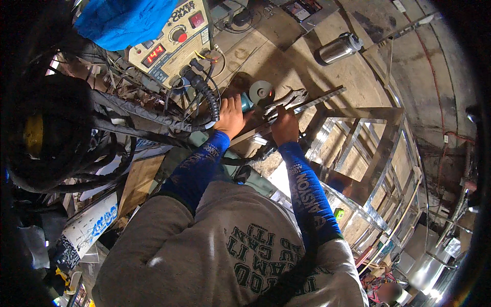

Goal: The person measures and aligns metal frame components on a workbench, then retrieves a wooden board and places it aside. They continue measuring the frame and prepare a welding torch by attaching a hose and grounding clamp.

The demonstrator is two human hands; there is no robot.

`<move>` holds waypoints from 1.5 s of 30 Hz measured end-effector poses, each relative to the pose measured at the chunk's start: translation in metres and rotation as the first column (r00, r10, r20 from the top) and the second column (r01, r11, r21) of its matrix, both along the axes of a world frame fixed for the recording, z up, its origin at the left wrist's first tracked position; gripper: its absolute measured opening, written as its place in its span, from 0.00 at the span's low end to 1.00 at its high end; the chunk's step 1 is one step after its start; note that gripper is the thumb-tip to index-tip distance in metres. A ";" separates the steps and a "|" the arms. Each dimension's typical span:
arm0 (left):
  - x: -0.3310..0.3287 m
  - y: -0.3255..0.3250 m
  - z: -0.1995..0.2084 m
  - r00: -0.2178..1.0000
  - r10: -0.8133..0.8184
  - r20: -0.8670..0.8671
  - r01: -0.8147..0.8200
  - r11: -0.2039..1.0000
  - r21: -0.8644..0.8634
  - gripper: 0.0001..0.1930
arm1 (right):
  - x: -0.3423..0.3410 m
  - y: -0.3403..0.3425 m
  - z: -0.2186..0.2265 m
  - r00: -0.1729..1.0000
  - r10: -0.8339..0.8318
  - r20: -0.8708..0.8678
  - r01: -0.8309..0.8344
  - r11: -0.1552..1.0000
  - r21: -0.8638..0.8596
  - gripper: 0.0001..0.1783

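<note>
My left hand (231,117) is closed around the teal body of an angle grinder (247,103), whose grey disc (262,92) points up and away from me. My right hand (285,127) is curled into a closed grip just right of the grinder. What lies inside its fingers is hidden. A narrow metal bar (327,96) runs across the bench beside and apparently under that hand. Directly beyond my right knuckles lie locking pliers (292,98); their near end is partly covered.
A cream welding machine (171,43) with a red knob stands far left, partly under blue cloth (125,20). Thick black cables (148,123) hang at left. A steel flask (340,48) lies far right on the bench. Right of my hands stands a metal frame (358,192).
</note>
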State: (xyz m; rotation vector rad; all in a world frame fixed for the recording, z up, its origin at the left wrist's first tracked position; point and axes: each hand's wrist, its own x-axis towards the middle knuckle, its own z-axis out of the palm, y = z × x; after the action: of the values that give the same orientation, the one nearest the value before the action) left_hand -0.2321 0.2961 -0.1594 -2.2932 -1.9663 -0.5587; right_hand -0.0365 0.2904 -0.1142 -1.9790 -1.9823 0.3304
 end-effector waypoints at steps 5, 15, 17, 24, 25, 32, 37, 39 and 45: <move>0.001 -0.001 -0.001 1.000 0.002 -0.027 -0.002 1.000 -0.027 0.37 | 0.007 0.000 -0.004 0.993 0.064 -0.103 -0.060 0.997 0.047 0.17; -0.001 -0.001 0.001 0.992 -0.054 0.113 0.065 0.993 -0.101 0.38 | -0.041 -0.056 0.174 -0.345 -0.208 -0.915 -0.271 0.956 -0.115 0.12; 0.000 -0.001 0.002 0.994 -0.044 0.103 0.049 0.998 -0.050 0.38 | -0.045 -0.062 0.195 -0.381 -0.148 -0.913 -0.312 0.950 -0.023 0.13; 0.001 -0.001 0.000 1.000 -0.005 0.028 0.006 1.000 -0.025 0.38 | -0.045 -0.076 0.222 -0.500 -0.130 -0.856 -0.351 0.934 0.063 0.13; 0.002 0.000 0.001 1.000 -0.006 0.029 0.008 0.999 -0.045 0.37 | -0.045 -0.076 0.223 -0.506 -0.123 -0.854 -0.350 0.934 0.073 0.13; 0.000 -0.003 0.000 0.998 -0.004 -0.059 0.001 0.999 -0.052 0.37 | -0.043 -0.079 0.214 -0.498 -0.160 -0.852 -0.331 0.944 0.017 0.13; -0.002 -0.001 0.001 0.998 -0.061 -0.033 0.055 0.986 -0.158 0.38 | -0.036 -0.089 0.158 -0.304 -0.376 -0.875 -0.272 0.915 -0.298 0.14; -0.002 -0.003 0.016 0.996 -0.091 0.021 0.093 0.966 -0.240 0.39 | -0.031 -0.104 0.117 -0.102 -0.502 -0.859 -0.119 0.863 -0.490 0.14; -0.024 -0.045 0.032 0.951 -0.183 0.249 0.200 0.979 -0.044 0.41 | 0.009 -0.158 0.028 0.577 -0.487 -0.656 0.057 0.825 -0.563 0.13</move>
State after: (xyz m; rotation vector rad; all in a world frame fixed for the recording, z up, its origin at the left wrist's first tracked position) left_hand -0.2565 0.2511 -0.1269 -2.5887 -1.8962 -0.8398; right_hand -0.0280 0.1319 -0.0862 -1.8517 -1.0256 1.4596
